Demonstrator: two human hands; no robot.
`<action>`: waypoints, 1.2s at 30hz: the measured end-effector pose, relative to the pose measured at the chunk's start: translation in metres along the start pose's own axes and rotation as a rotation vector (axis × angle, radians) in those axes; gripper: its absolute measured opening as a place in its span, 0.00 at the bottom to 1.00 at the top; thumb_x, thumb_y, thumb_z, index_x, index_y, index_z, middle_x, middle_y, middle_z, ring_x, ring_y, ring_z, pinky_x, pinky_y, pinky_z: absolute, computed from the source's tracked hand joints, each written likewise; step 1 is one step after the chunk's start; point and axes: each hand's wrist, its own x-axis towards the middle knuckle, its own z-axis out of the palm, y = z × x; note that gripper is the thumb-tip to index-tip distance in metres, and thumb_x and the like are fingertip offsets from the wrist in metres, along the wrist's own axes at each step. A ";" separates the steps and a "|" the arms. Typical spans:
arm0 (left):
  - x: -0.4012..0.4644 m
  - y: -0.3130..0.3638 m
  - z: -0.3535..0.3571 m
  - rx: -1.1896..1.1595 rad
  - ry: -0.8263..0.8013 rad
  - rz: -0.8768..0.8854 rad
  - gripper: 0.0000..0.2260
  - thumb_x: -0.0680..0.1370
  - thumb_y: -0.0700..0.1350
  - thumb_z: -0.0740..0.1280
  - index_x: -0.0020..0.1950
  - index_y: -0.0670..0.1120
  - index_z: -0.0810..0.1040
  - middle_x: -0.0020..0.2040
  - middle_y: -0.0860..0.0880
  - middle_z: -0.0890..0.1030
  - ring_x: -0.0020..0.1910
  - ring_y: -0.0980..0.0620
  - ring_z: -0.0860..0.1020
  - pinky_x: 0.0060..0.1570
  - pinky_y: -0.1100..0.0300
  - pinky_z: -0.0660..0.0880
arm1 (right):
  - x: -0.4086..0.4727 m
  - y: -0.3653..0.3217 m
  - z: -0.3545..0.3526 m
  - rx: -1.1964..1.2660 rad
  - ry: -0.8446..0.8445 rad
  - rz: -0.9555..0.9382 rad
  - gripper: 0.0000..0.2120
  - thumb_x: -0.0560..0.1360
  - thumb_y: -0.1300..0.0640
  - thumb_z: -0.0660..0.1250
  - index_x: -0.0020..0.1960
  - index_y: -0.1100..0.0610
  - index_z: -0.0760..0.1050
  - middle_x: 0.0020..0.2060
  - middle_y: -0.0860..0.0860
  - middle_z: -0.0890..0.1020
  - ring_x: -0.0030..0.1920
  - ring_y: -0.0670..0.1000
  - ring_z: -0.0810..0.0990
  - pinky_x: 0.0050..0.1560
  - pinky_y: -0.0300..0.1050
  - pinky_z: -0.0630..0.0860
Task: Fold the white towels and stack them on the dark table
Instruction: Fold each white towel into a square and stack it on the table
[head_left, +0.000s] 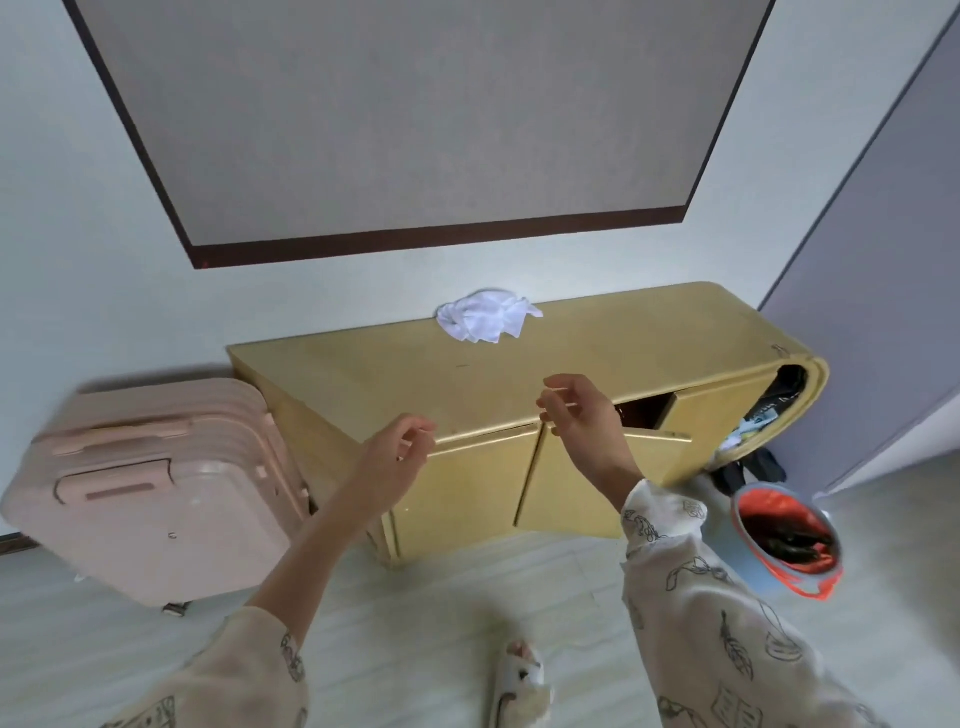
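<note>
A crumpled towel lies at the cabinet's back edge. Left hand and right hand hover empty, fingers loosely curled; a suitcase stands left, a cabinet door ajar.

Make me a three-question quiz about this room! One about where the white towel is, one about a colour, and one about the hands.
1. Where is the crumpled white towel?
A. on the floor
B. on top of the yellow cabinet, near the wall
C. on the suitcase

2. What colour is the suitcase?
A. pink
B. blue
C. black

3. What are the left hand and right hand doing?
A. both gripping the towel
B. closing a door
C. empty, raised in front of the cabinet

Answers:
1 B: it lies at the back of the cabinet top.
2 A: its shell is pale pink.
3 C: both hands have loosely curled fingers and hold nothing.
</note>
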 end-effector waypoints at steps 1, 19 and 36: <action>0.024 -0.004 0.004 0.008 -0.001 -0.005 0.08 0.80 0.41 0.60 0.57 0.42 0.75 0.47 0.49 0.79 0.45 0.49 0.79 0.49 0.56 0.75 | 0.026 0.006 0.000 0.013 0.001 0.008 0.05 0.77 0.59 0.62 0.51 0.52 0.73 0.43 0.53 0.81 0.43 0.52 0.80 0.50 0.51 0.76; 0.434 -0.120 0.128 0.208 -0.084 -0.262 0.10 0.77 0.37 0.59 0.56 0.44 0.75 0.56 0.43 0.76 0.56 0.46 0.75 0.51 0.59 0.68 | 0.458 0.187 0.059 -0.128 -0.128 0.189 0.11 0.78 0.56 0.60 0.59 0.58 0.72 0.48 0.54 0.80 0.48 0.55 0.80 0.52 0.55 0.77; 0.557 -0.217 0.136 0.731 0.109 0.128 0.06 0.68 0.37 0.72 0.42 0.45 0.80 0.60 0.41 0.75 0.61 0.38 0.71 0.53 0.47 0.71 | 0.552 0.277 0.162 -0.868 -0.529 -0.492 0.21 0.72 0.46 0.69 0.57 0.60 0.75 0.53 0.57 0.76 0.55 0.59 0.73 0.51 0.51 0.67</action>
